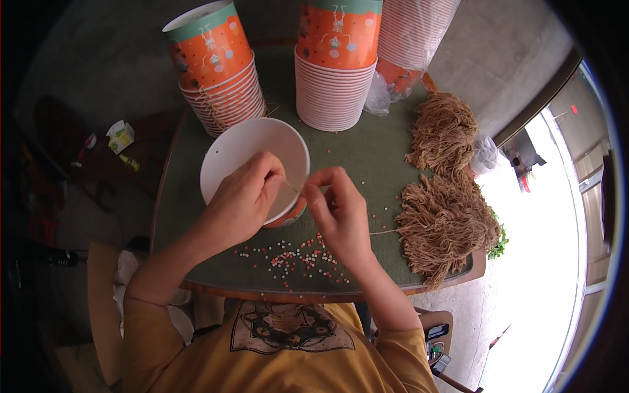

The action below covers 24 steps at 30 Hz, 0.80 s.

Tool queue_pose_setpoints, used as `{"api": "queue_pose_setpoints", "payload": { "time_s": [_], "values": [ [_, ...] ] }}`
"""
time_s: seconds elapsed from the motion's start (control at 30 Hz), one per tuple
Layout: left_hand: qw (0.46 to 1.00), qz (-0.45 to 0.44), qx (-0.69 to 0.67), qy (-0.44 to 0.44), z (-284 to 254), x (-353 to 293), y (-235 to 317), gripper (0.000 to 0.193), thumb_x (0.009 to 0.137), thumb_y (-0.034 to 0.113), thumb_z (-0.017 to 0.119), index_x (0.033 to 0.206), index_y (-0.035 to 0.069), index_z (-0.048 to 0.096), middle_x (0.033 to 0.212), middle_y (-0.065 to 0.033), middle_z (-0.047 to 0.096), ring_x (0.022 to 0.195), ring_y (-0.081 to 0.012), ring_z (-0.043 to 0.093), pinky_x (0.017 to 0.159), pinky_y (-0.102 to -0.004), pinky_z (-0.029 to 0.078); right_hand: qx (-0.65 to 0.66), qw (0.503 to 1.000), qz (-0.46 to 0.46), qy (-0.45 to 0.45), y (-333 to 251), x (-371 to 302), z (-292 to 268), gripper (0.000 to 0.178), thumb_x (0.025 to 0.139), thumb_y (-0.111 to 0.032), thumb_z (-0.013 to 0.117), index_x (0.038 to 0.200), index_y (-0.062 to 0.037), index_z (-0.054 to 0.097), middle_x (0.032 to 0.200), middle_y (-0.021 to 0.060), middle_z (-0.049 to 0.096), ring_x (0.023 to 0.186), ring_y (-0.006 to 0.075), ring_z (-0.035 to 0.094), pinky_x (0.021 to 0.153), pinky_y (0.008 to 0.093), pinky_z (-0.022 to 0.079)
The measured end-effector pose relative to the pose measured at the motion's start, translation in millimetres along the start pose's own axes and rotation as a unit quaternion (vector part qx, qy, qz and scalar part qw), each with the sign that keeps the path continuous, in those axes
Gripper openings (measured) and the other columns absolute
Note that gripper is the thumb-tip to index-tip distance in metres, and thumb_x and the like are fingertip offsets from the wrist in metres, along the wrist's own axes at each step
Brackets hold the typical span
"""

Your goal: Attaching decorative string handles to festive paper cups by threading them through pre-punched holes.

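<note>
A paper bucket (229,147), white inside and orange outside, stands tilted on the green tabletop with its mouth facing me. My left hand (246,193) reaches over its mouth and pinches a thin tan string (291,188) between thumb and fingertips. At the bucket's right rim, my right hand (341,213) is closed in a pinch around the same string, close to the wall. A strand of twine (385,232) runs from behind my right wrist to a loose bundle of tan twine (442,226). Whether the string passes through the rim is hidden by my fingers.
Small round orange and white bits (308,257) lie scattered near the table's front edge. Stacks of similar buckets (334,92) stand at the back, beside another stack (226,98) and a plastic-wrapped one (419,29). A second twine bundle (445,128) lies at the far right.
</note>
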<state>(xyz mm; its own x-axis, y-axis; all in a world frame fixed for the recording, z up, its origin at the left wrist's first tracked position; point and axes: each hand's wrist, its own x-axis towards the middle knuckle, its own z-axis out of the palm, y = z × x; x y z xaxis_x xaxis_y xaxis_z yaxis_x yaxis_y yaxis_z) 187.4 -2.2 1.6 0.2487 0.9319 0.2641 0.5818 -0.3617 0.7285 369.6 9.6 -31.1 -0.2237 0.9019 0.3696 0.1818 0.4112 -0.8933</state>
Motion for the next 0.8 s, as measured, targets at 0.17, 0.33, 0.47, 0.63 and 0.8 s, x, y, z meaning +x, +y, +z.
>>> {"api": "queue_pose_setpoints", "payload": {
  "time_s": [0.17, 0.33, 0.47, 0.63, 0.8],
  "values": [
    [0.999, 0.044, -0.021, 0.01, 2.1, 6.4, 0.3, 0.007, 0.094, 0.002, 0.053, 0.098, 0.001, 0.048, 0.093, -0.0123, 0.057, 0.084, -0.0251, 0.06, 0.073, -0.0348, 0.047, -0.062, 0.998, -0.003, -0.031, -3.8, 5.4, -4.6, 0.019, 0.089, -0.012, 0.066, 0.105, -0.0052, 0.058, 0.063, 0.0051, 0.054, 0.054, 0.0081, 0.053, 0.051, 0.0266, 0.043],
    [0.954, -0.095, -0.281, -0.045, 7.3, 11.0, 0.5, 0.023, 0.092, 0.001, 0.056, 0.115, 0.001, 0.051, 0.101, -0.0055, 0.058, 0.095, -0.0139, 0.057, 0.084, -0.0297, 0.047, 0.074, 0.992, 0.085, -0.065, 7.9, 8.9, -4.1, 0.013, 0.091, -0.012, 0.065, 0.099, -0.0018, 0.06, 0.069, 0.001, 0.059, 0.059, 0.0041, 0.052, 0.055, 0.0234, 0.044],
    [0.912, -0.117, -0.38, -0.099, 19.0, 15.8, -3.3, 0.029, 0.092, 0.002, 0.058, 0.121, 0.002, 0.05, 0.108, -0.0043, 0.057, 0.1, -0.0109, 0.055, 0.087, -0.0281, 0.047, 0.276, 0.954, 0.104, -0.057, 13.0, 11.1, -2.0, 0.012, 0.095, -0.013, 0.062, 0.097, -0.0016, 0.061, 0.077, -0.0041, 0.061, 0.064, 0.0025, 0.053, 0.06, 0.0205, 0.045],
    [0.922, -0.175, -0.325, -0.116, 26.6, 19.1, -10.1, 0.017, 0.093, 0.009, 0.061, 0.108, 0.002, 0.058, 0.099, -0.0024, 0.061, 0.096, -0.0093, 0.057, 0.086, -0.0252, 0.046, 0.337, 0.93, 0.142, -0.051, 1.9, 18.8, -12.3, 0.011, 0.095, -0.015, 0.062, 0.098, -0.0044, 0.062, 0.079, -0.0058, 0.06, 0.067, 0.0018, 0.053, 0.06, 0.0184, 0.043],
    [0.926, -0.143, -0.328, -0.121, 27.1, 18.3, -5.4, 0.014, 0.095, 0.015, 0.061, 0.102, 0.003, 0.059, 0.093, -0.0009, 0.061, 0.087, -0.0076, 0.057, 0.08, -0.0238, 0.046, 0.313, 0.932, 0.181, -0.027, -2.2, 26.4, -31.7, 0.007, 0.095, -0.017, 0.059, 0.096, -0.011, 0.062, 0.071, -0.0094, 0.051, 0.054, -0.0024, 0.033, 0.047, 0.0171, 0.024]
  ]
}}
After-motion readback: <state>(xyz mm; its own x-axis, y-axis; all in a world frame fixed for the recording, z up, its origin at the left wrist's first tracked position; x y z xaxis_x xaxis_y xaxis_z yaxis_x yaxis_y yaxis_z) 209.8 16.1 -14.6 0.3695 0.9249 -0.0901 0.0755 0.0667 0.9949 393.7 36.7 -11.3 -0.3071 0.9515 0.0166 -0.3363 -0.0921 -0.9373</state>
